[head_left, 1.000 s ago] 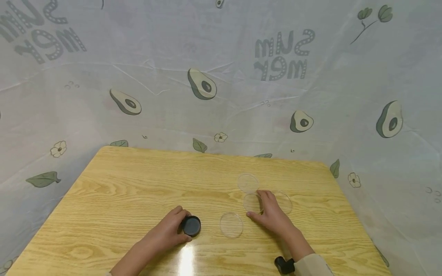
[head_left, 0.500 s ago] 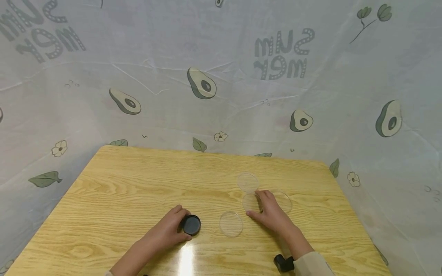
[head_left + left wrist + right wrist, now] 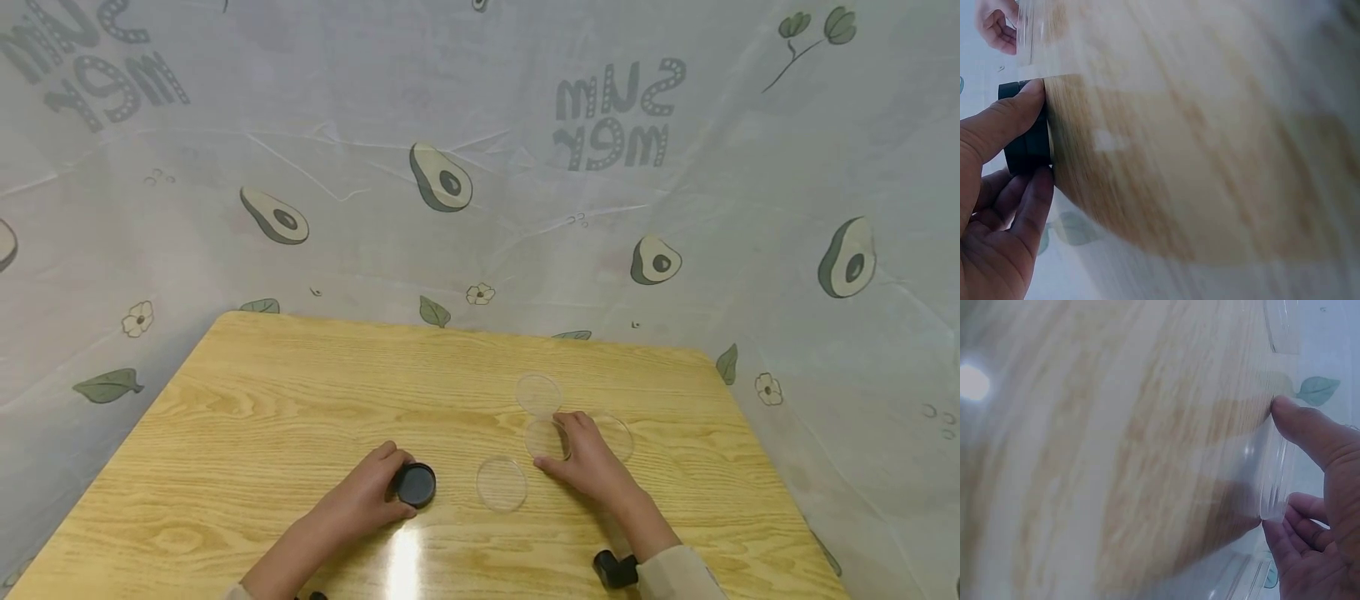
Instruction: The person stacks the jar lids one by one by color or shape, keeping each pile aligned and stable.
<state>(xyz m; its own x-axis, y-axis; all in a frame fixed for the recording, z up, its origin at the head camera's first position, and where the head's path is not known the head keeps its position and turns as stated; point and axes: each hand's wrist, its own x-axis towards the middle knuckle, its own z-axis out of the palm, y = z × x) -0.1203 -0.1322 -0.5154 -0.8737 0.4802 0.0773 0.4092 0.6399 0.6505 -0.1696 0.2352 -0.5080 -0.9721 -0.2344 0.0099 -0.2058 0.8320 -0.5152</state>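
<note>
My left hand (image 3: pixel 363 492) grips a low, round black container (image 3: pixel 417 485) by its sides, thumb nearest me and fingers on the far side. In the left wrist view the black container (image 3: pixel 1027 134) shows a seam around its side and sits at the tabletop. The right hand (image 3: pixel 592 467) holds a clear, shallow round dish (image 3: pixel 545 438) between thumb and fingers. Seen from the right wrist, this clear dish (image 3: pixel 1277 472) stands low at the table surface. Another clear round dish (image 3: pixel 502 484) lies between the two hands, apart from both.
Beyond the right hand lies a clear round dish (image 3: pixel 538 394), and one more clear dish (image 3: pixel 618 437) is partly hidden to its right. A black piece (image 3: pixel 615 570) sits at the right wrist. The wooden table (image 3: pixel 300 375) meets a printed cloth (image 3: pixel 337 167) behind.
Both hands keep their holds and the dishes stay in place. The whole head view has shifted very slightly.
</note>
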